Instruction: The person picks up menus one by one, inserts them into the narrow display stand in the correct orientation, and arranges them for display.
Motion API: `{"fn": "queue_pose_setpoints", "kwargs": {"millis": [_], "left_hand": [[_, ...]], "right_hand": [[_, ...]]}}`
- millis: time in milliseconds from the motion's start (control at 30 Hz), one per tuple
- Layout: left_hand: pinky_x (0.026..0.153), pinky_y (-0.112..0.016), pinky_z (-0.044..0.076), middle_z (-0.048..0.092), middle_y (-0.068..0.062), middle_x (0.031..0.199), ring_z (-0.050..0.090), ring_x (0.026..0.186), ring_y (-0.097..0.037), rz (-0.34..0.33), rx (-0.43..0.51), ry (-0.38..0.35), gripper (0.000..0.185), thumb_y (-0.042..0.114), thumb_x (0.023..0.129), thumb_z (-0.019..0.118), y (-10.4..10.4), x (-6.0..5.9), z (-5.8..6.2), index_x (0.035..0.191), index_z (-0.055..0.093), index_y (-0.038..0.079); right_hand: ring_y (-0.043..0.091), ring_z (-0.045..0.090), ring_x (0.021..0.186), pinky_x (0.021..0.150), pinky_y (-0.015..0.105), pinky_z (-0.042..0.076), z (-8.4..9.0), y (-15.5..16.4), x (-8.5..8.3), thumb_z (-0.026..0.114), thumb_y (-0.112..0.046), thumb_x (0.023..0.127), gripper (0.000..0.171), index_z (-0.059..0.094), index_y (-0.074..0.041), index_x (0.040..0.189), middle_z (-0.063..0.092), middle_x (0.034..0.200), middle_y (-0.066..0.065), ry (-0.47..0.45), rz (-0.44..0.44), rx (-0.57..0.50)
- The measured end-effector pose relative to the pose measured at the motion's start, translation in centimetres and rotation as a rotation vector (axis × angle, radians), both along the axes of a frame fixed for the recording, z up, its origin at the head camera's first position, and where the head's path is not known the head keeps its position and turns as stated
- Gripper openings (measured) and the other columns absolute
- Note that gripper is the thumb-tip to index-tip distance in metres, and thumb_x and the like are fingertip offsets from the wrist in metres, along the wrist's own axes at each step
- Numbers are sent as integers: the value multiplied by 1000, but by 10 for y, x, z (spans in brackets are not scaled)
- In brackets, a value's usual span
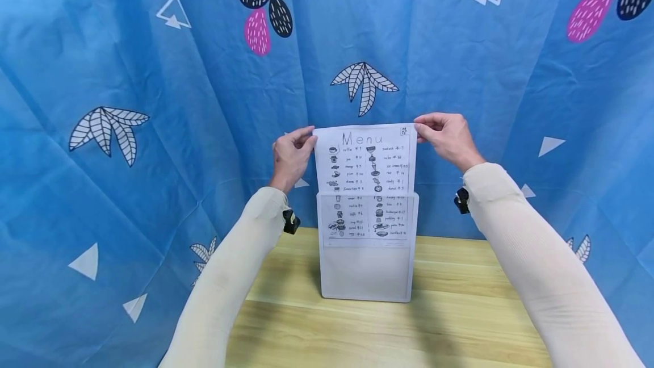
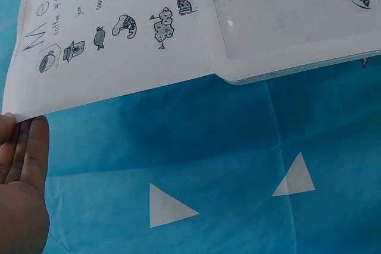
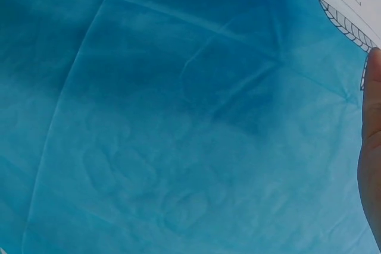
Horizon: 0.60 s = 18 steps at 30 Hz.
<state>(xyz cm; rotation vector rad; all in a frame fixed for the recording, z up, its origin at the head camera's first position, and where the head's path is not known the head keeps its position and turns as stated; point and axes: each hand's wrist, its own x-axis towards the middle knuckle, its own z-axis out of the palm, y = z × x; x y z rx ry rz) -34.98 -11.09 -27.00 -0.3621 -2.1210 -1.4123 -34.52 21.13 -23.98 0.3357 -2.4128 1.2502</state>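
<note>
A white paper menu [image 1: 352, 163] with handwritten words and small drawings stands upright, its lower half inside a clear, pale-edged sign holder [image 1: 365, 274] on the table. My left hand [image 1: 293, 158] pinches the menu's top left corner between thumb and fingers. At the top right corner, my right hand [image 1: 449, 136] pinches the sheet likewise. The left wrist view shows the menu [image 2: 119, 46] running into the holder's rounded corner [image 2: 238, 69], with the left hand [image 2: 24, 176] at the sheet's corner. Only a strip of the right hand [image 3: 370, 141] shows in the right wrist view.
The holder stands on a light wooden table [image 1: 460, 283], near its back edge. Close behind hangs a blue patterned curtain [image 1: 444, 44], which also covers the left side. Dark wrist cameras sit at both cuffs.
</note>
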Motion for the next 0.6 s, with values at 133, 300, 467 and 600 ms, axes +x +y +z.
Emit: {"fn": "queue_pose_setpoints", "kwargs": {"millis": [133, 300, 467, 600], "left_hand": [[85, -36, 56, 73, -13, 103, 69, 93, -23, 0, -3, -1, 29, 14, 99, 65, 0, 0, -1, 126, 69, 4], [87, -36, 57, 73, -14, 104, 70, 94, -24, -8, -3, -3, 29, 13, 99, 65, 0, 0, -2, 126, 68, 3], [86, -35, 57, 73, -14, 104, 70, 93, -24, -12, -7, -5, 29, 13, 99, 65, 0, 0, -2, 126, 68, 2], [87, -36, 57, 72, -14, 104, 70, 94, -24, -13, -5, -15, 29, 13, 99, 65, 0, 1, -2, 126, 69, 3]], "right_hand": [[10, 69, 82, 86, 30, 52, -1, 0, 0, 62, -20, 101, 28, 70, -1, 120, 70, 111, 18, -8, 1, -6], [12, 69, 83, 87, 32, 53, -2, 0, 0, 62, -20, 101, 29, 69, -1, 121, 69, 112, 18, -16, 3, -10], [14, 69, 86, 88, 33, 54, -4, 0, 0, 61, -20, 102, 29, 69, 0, 121, 69, 112, 18, -17, 3, -11], [21, 69, 89, 90, 36, 53, -4, 1, 1, 60, -20, 102, 29, 69, -1, 122, 69, 113, 18, -21, 3, -12]]}}
